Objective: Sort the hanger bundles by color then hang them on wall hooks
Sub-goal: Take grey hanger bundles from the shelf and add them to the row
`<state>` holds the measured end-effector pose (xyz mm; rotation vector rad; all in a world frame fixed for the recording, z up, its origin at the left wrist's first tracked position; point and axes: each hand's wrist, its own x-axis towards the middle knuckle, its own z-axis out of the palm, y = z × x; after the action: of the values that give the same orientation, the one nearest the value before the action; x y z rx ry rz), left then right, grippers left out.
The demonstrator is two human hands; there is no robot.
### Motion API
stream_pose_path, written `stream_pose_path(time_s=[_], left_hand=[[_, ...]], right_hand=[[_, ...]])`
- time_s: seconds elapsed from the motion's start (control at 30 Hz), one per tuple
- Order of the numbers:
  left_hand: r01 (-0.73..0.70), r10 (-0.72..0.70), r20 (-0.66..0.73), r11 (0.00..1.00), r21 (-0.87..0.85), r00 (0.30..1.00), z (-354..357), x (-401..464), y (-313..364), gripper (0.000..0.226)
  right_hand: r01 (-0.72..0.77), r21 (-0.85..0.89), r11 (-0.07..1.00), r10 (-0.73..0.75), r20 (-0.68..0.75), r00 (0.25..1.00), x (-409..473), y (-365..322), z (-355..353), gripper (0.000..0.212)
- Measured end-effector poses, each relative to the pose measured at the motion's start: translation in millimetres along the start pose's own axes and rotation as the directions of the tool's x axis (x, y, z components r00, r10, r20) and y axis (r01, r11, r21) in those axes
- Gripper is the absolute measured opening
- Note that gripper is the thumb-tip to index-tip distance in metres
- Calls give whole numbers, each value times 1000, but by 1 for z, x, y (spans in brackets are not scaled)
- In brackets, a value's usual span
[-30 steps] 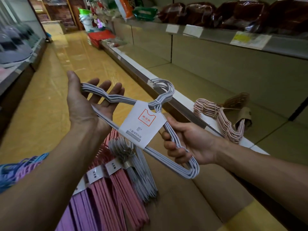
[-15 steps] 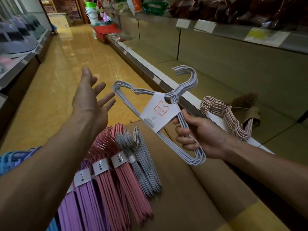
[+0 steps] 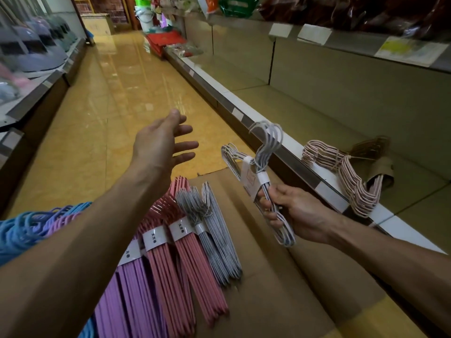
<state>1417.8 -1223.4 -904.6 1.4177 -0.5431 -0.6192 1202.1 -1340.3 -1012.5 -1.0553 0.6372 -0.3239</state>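
My right hand [image 3: 292, 211] grips a bundle of white hangers [image 3: 262, 172] by one shoulder, hooks pointing up, a white paper label wrapped round it. My left hand [image 3: 163, 147] hovers open over the floor, fingers spread, holding nothing. Below on flattened cardboard [image 3: 280, 276] lie banded bundles side by side: grey hangers [image 3: 217, 240], pink hangers [image 3: 190, 259], purple hangers [image 3: 131, 289] and blue hangers [image 3: 22, 230] at far left. A pale pink hanger bundle [image 3: 351, 181] lies on the low shelf [image 3: 280, 103] at right, beside a brown hanger bundle [image 3: 375, 164].
A shop aisle with a glossy yellow floor [image 3: 102, 106] runs ahead. Shelving lines both sides; dark packaged goods [image 3: 353, 11] sit on the upper right shelf, helmets [image 3: 29, 45] on the left. Red and green items [image 3: 166, 40] stand at the aisle's far end.
My left hand let go of the white bundle and drew away, open. My right hand carried the bundle rightward and down, turning it edge-on toward the low shelf.
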Motion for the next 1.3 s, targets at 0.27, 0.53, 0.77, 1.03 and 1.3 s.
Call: stream_pose_path(time_s=[0.27,0.53,0.77,1.03,1.3], left_hand=[[-18,16,33,998,63,999,-12,3,-12,23],[21,-22,17,999,44,1000,-24,9,-28,23],[-32,16,63,968,251,998,-30,10,-44,20],[-345,107,351,581,737,930,-29,8,-65,22],[-505,35,520,304,808,854,-18,5,-72,35]], right_hand=[[-84,-323,943,5,-237,972,41,62,3,20],[-117,-546,830,-88,-335,938,66,110,21,23],[-110,-598,794,-66,-264,962,84,114,26,24],[-130,-571,810,-37,-271,962,83,115,32,23],[-187,-651,736,-9,-286,958,81,104,41,24]])
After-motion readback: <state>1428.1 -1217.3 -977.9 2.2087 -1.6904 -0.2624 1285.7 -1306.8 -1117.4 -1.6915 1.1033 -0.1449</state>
